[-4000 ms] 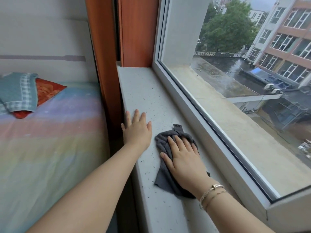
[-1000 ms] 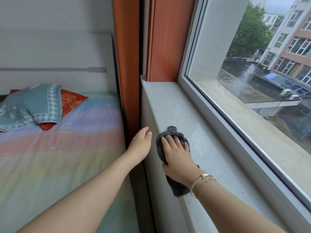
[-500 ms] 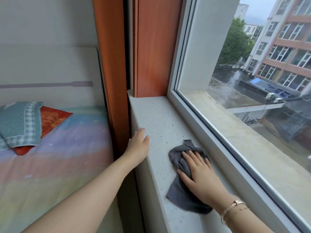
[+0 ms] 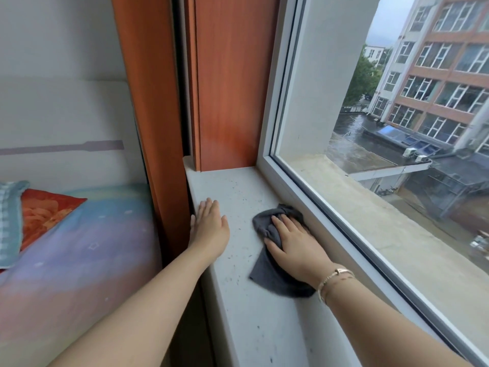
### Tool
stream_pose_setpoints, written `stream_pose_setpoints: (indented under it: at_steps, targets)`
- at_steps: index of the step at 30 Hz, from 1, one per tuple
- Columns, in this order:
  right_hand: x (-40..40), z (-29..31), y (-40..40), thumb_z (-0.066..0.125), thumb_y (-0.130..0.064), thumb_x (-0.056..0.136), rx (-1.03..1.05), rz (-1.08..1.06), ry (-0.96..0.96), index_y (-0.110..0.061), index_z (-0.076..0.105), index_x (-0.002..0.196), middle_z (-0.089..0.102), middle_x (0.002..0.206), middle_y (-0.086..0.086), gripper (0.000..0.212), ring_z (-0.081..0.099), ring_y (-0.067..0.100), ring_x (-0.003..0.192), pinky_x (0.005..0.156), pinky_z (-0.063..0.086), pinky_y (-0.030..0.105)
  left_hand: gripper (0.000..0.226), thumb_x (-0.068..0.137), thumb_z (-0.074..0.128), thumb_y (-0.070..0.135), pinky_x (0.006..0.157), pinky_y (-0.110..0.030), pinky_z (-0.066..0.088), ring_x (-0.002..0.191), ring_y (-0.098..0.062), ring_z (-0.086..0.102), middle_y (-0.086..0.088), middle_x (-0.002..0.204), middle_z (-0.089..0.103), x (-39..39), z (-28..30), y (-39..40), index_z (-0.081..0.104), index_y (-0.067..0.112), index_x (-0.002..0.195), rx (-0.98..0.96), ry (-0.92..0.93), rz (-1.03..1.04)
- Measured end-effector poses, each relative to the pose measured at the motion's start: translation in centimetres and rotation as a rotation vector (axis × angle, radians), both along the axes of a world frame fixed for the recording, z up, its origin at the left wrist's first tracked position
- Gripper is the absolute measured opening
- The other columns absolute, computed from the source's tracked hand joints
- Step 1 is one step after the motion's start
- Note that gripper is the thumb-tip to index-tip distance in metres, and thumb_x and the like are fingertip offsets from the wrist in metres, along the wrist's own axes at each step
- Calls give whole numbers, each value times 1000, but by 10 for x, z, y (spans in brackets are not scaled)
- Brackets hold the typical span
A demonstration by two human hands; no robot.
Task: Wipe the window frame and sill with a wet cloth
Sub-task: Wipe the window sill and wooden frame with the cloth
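Dark grey crumpled wet cloth [image 4: 275, 254] lies on the white speckled stone window sill [image 4: 238, 186], centre of frame, hard up against the white plastic window frame [image 4: 291, 193] on its right edge. Right hand [image 4: 293, 247] lies flat on top of the cloth, fingers straight and together, pressing it down, not gripping; fingertips point up-frame toward the far corner, where the sill meets the reddish-brown wooden side panel [image 4: 232, 88]. Cloth's long axis runs along the sill, bunched end beyond the fingertips, loose tail trailing down-frame under the wrist with the thin gold bracelet [image 4: 334, 279]. Left hand [image 4: 210, 226] sits open, palm down, on the sill's front edge, left of the cloth and apart from it, holding nothing; looks like bracing. Both forearms reach in from the bottom of frame, the right one parallel to the frame. Unwiped stretch seems to be the speckled patch up-frame of the cloth, so the likely next stroke is a push straight ahead along the frame line; the right hand is the one on the cloth. Bed with pastel rainbow sheet [image 4: 79, 260] at lower left, red patterned pillow [image 4: 45, 215] at left edge.
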State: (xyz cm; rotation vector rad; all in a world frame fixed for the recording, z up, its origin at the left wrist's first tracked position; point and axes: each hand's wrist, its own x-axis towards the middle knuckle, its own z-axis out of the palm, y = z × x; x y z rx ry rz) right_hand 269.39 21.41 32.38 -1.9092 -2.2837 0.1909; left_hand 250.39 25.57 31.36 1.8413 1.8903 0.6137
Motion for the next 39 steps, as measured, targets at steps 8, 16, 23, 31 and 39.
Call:
stream_pose_setpoints:
  at_steps: [8,16,23,31,39]
  targets:
    - [-24,1,96,33,-43,99,29,44,42,-15,25,148,20,157,3,57,17,18,144,116,13,27,53,102,17,29,117,-35,-5,146,-11,-8,1,160,-3,-1,-21,24,4,12,151,150,65,132]
    - [-10,-3,52,28,-48,98,50,96,-26,-21,19,151,13,159,-4,60,9,12,146,115,3,22,50,101,25,25,119,-35,-6,146,-13,8,4,158,16,-13,-7,48,18,15,150,165,49,134]
    - [-28,-5,112,28,-44,99,55,42,-5,-14,22,149,18,158,2,59,13,15,145,117,9,26,52,102,22,27,119,-37,-5,147,-13,-4,1,160,2,-20,-8,97,12,12,151,107,48,190]
    - [-50,2,183,34,-39,99,25,47,14,-8,30,144,29,152,9,55,25,23,140,114,18,29,51,102,19,22,118,-34,-4,147,-11,-3,2,160,3,-21,-22,103,9,12,151,213,50,230]
    - [-60,-3,195,34,-39,98,59,16,14,-10,34,142,34,149,9,53,29,24,138,111,23,32,50,102,22,16,117,-33,-3,147,-10,-1,1,160,5,-22,-23,99,12,11,150,247,-21,233]
